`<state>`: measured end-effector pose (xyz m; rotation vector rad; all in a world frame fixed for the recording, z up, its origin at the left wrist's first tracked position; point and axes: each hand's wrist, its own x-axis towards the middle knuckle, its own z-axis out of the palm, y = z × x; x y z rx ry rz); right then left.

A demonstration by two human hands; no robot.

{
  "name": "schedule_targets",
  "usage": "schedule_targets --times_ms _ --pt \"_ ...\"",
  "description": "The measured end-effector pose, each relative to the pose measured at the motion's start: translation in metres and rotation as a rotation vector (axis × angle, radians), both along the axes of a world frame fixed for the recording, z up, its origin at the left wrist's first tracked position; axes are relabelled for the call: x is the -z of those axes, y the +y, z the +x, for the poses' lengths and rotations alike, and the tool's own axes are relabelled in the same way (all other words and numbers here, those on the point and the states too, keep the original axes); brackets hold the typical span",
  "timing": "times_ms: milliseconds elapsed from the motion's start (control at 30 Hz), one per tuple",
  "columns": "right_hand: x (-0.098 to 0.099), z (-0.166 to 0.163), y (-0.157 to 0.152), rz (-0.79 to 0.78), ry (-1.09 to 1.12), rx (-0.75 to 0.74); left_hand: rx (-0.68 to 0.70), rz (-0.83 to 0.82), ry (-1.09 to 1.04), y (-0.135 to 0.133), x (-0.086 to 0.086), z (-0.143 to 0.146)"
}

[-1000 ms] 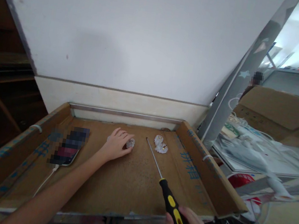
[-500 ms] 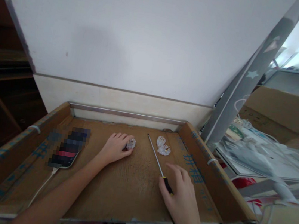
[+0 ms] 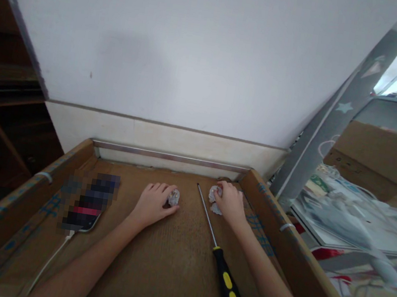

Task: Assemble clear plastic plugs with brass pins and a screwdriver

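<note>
My left hand (image 3: 154,204) rests on the cardboard, thumb and fingers curled round a small clear plastic piece (image 3: 173,197) with what look like metal bits inside. At the right, my right hand (image 3: 230,201) has its fingertips closed on one of two similar clear pieces (image 3: 213,194), partly covering it. Just below it, the other clear piece (image 3: 216,209) pokes out from under the hand. Between my arms lies a screwdriver (image 3: 228,283) with a black and yellow handle, its shaft pointing away from me; neither hand touches it.
A phone (image 3: 86,223) with a white cable lies at the left of the shallow cardboard box (image 3: 171,274). Raised cardboard sides and a metal strip (image 3: 170,156) border it, with a white wall behind. To the right are a grey post (image 3: 321,133) and plastic bags (image 3: 346,217).
My right hand has left the screwdriver handle and moved forward onto the clear pieces at the right. The screwdriver now lies free. My left hand keeps its hold.
</note>
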<state>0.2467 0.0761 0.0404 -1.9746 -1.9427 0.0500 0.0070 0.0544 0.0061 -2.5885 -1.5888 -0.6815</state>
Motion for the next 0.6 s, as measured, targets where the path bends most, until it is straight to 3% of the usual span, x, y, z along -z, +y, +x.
schedule_targets --times_ms 167,300,433,600 --pt "0.0 0.003 0.001 -0.014 0.079 -0.034 -0.008 0.014 0.015 -0.001 0.001 -0.001" --pt "-0.015 -0.002 -0.009 0.019 0.122 -0.026 0.028 0.047 0.028 -0.002 0.003 -0.004" --pt "-0.032 -0.03 -0.047 0.049 0.147 -0.116 0.081 0.066 0.028 -0.002 0.002 -0.007" --pt "-0.015 -0.075 -0.095 -0.064 0.096 -0.322 0.065 0.118 -0.061 -0.007 -0.006 -0.02"
